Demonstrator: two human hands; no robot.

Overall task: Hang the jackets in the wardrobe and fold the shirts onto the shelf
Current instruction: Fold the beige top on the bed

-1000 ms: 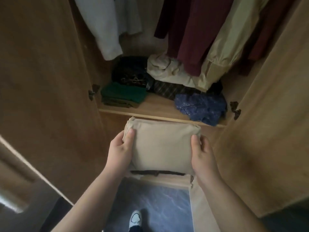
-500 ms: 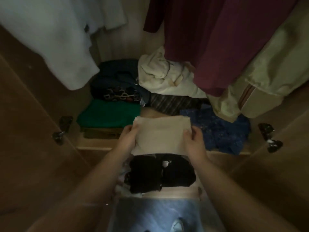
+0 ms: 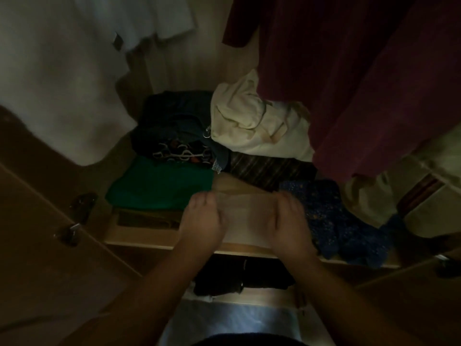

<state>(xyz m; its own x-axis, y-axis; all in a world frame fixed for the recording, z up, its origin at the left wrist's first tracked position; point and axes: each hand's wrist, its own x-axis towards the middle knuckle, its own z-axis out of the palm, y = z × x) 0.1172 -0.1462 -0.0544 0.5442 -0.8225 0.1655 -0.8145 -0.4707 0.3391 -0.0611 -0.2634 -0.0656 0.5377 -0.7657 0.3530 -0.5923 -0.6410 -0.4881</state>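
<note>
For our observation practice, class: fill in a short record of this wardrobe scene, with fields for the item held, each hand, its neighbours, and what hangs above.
held item: folded beige shirt, over the shelf between two piles; blurred, so contact is unclear
left hand: grips its left edge
right hand: grips its right edge
left neighbour: green folded garment
right neighbour: blue speckled garment
hanging above: maroon garment, white garment
below: black clothes

Wooden shelf (image 3: 139, 240), blue speckled shirt (image 3: 329, 221), striped shirt (image 3: 264, 171)
</note>
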